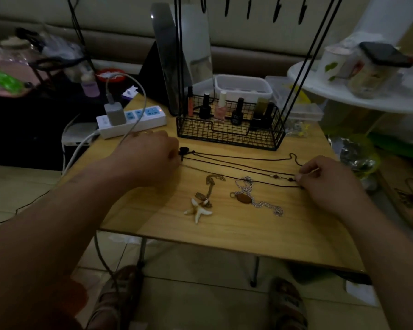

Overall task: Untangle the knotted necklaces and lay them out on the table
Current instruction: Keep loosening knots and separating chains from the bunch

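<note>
Stretching the thin black cord necklace across mid-frame, left hand and right hand each pinching an end, I fear dragging it over the silver chain necklace just below, re-snagging both.

Your forearms are bare all the way to your left hand and right hand. On your feet are pale, strappy open sandals. A reddish-orange patch of clothing shows beside your left arm.

l hand hides cord end, grip unclear.
</note>
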`<action>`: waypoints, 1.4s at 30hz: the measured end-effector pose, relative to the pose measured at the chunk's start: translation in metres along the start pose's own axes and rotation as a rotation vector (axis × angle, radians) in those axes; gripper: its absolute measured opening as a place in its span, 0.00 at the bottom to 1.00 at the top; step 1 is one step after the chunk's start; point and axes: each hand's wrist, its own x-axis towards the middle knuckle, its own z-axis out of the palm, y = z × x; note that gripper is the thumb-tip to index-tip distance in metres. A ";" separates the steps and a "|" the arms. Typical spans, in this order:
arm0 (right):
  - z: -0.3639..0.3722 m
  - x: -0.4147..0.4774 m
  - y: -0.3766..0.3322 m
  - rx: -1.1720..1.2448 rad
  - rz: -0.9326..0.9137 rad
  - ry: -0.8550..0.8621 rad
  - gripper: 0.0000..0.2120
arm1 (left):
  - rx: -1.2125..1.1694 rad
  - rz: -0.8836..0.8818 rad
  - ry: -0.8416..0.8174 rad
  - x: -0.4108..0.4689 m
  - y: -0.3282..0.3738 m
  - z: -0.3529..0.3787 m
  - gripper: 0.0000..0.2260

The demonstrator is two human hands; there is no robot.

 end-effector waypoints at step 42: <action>0.034 -0.054 -0.097 0.542 -0.393 -0.555 0.04 | -1.543 0.199 -0.303 -0.024 0.006 -0.034 0.03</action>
